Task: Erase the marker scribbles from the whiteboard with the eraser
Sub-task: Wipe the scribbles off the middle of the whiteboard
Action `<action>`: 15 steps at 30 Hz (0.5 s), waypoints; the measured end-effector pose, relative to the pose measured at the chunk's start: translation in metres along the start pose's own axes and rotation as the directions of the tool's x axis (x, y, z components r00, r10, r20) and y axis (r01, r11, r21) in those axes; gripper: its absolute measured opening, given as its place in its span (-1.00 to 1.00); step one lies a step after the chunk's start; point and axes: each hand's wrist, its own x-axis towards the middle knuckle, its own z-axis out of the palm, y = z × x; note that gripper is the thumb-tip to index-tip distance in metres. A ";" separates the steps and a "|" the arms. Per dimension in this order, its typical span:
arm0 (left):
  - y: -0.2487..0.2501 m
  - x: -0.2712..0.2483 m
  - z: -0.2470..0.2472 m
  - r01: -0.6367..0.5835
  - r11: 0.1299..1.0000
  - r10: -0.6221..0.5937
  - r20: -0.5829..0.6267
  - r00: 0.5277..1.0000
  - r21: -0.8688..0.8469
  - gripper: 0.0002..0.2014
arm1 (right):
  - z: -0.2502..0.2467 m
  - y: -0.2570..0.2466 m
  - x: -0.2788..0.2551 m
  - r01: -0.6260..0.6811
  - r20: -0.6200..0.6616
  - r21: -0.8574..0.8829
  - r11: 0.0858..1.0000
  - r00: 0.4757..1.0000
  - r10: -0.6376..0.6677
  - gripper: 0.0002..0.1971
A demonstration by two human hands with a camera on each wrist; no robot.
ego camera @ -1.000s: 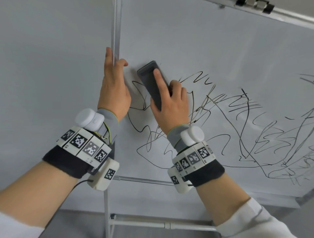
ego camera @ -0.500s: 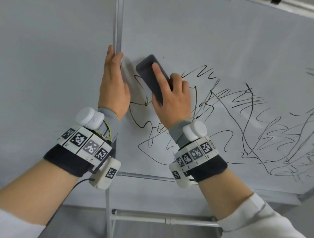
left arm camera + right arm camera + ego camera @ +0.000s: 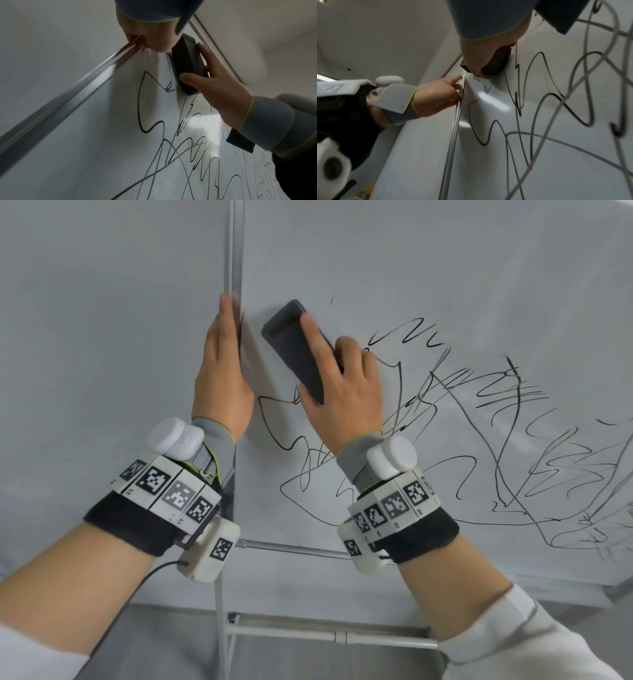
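Observation:
A whiteboard [image 3: 428,261] fills the head view, covered with black marker scribbles [image 3: 496,440] across its middle and right. My right hand [image 3: 342,385] grips a dark grey eraser [image 3: 291,344] and presses it flat on the board near the upper left of the scribbles; the eraser [image 3: 187,65] also shows in the left wrist view, and as a dark block [image 3: 496,63] in the right wrist view. My left hand [image 3: 219,371] holds the board's metal left edge [image 3: 234,251], fingers lying along it, thumb side hidden.
A plain grey wall [image 3: 102,320] lies left of the board. The stand's metal crossbars [image 3: 308,631] and the board's lower tray [image 3: 565,590] run below my wrists. A thin cable [image 3: 154,173] hangs in front of the board in the left wrist view.
The eraser has slid up and slightly left on the board. The scribble lines above and left of the right hand are gone. The left hand stays on the frame.

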 end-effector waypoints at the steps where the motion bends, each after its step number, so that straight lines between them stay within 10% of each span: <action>1: 0.000 0.001 0.000 0.008 1.000 -0.008 -0.005 1.000 -0.012 -0.23 | -0.001 -0.001 0.004 -0.005 -0.004 -0.001 1.000 1.000 0.005 -0.32; 15: -0.013 0.005 0.000 0.000 0.999 0.000 -0.020 1.000 -0.034 -0.25 | 0.007 -0.003 -0.016 0.032 0.079 -0.009 0.999 0.996 -0.031 -0.31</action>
